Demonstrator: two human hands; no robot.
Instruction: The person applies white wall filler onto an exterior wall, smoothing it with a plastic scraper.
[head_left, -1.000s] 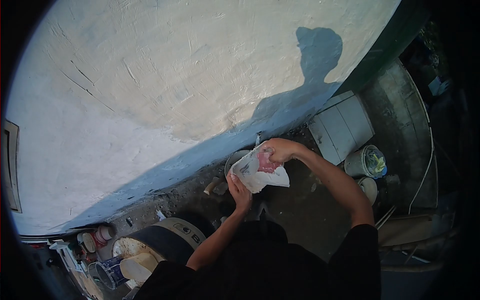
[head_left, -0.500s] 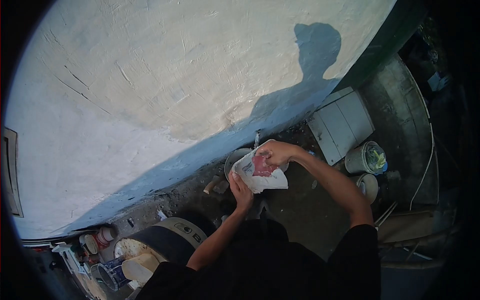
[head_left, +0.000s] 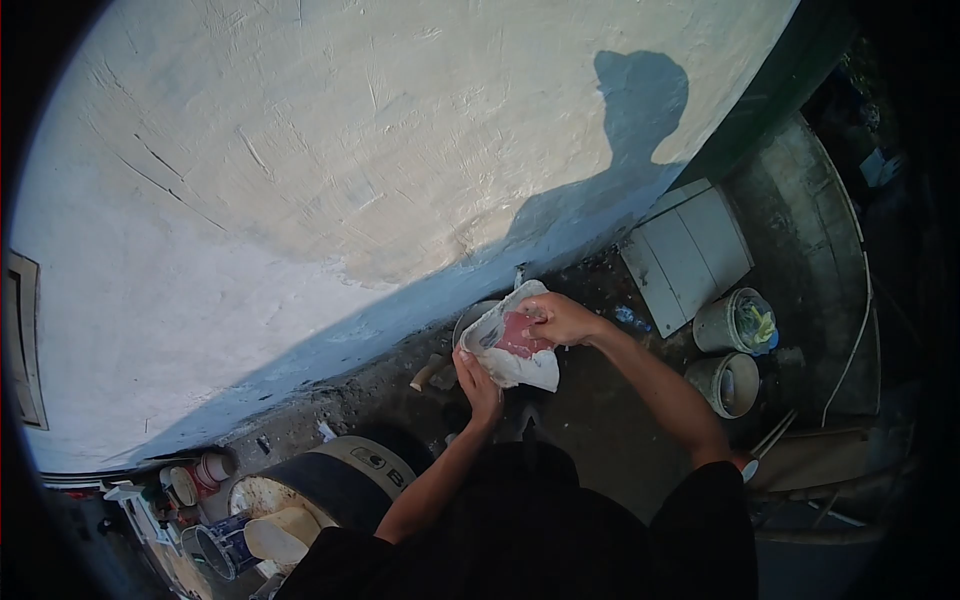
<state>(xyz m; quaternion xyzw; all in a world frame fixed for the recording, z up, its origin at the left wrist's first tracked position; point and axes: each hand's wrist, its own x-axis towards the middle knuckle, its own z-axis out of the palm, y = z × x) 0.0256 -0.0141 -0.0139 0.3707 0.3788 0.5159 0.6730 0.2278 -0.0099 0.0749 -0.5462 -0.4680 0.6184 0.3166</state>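
Note:
A white, open-topped container point(head_left: 540, 374), smeared inside with white paste, is held out in front of my body. My left hand point(head_left: 480, 390) grips its near left side, fingers partly hidden behind the wall. My right hand point(head_left: 562, 320) pinches a flat red spreader point(head_left: 521, 338), whose blade rests inside the container against the paste. Behind the container, a round pale vessel point(head_left: 466, 318) shows in part by the foot of the wall.
The rough plastered wall point(head_left: 300, 180) rises ahead, with a person's shadow on it. To the right are white panels point(head_left: 690, 250) and two buckets point(head_left: 715, 325). A drum point(head_left: 340, 485) stands lower left, near smaller pots point(head_left: 205, 478). Poles point(head_left: 830, 485) lie at lower right.
The container, spreader and both hands have shifted slightly left, and the container has tilted. My right forearm has dropped a little, showing more of the lower bucket.

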